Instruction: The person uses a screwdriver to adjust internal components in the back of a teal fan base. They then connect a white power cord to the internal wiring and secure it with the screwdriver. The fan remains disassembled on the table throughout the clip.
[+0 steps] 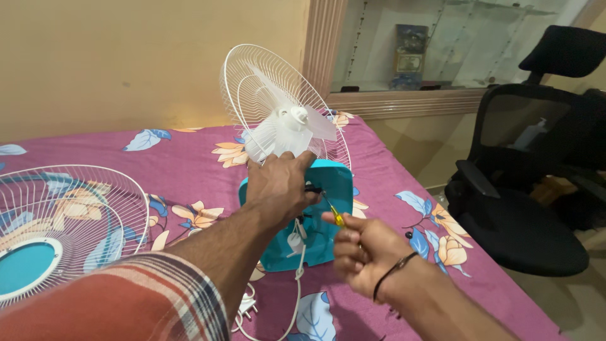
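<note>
We see the left hand (278,186) wrapped over the top of a smooth turquoise plastic fan body (328,218), its fingers curled round the upper edge in a firm grip, so the housing stands upright on the bed near the middle of the view. The right hand (363,252) is closed around a thin screwdriver (332,211) with a glossy yellow handle, pinched between thumb and fingertips, its dark tip pointing up into the back of the housing just beside the left hand. Above the body fans out the rear guard (252,82), a round cage of fine white wire spokes, with pale translucent blades (284,132) on a white hub. A white cord (297,297) trails down from the housing to a plug (247,306) on the magenta floral bedsheet (189,170). At left lies a second round wire grille (69,215) with a turquoise centre disc. A black mesh office chair (530,164) stands well apart at right.
</note>
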